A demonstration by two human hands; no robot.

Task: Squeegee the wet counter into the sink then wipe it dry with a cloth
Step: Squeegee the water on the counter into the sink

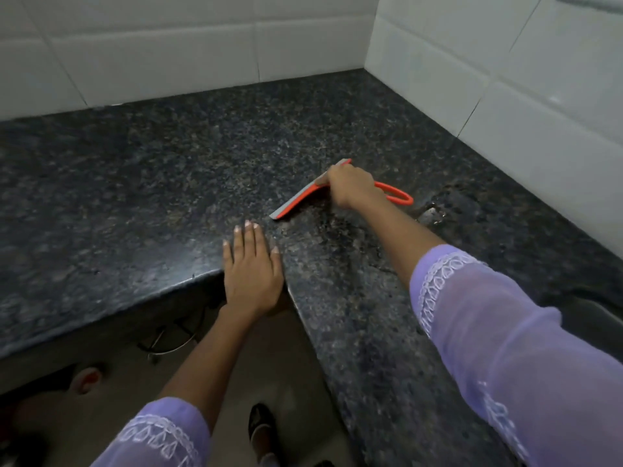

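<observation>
An orange squeegee (296, 202) with a grey blade lies blade-down on the dark speckled granite counter (151, 183), its looped handle pointing right. My right hand (350, 188) is shut on the squeegee near the blade's middle. My left hand (251, 271) rests flat, fingers apart, on the counter's inner corner edge. A wet patch with a small puddle (435, 212) glistens to the right of the squeegee. No sink or cloth is in view.
White tiled walls (202, 52) close the counter at the back and right. The counter is L-shaped, with its inner corner under my left hand. Below it are a wire rack (175, 338), the floor and a shoe (261, 426).
</observation>
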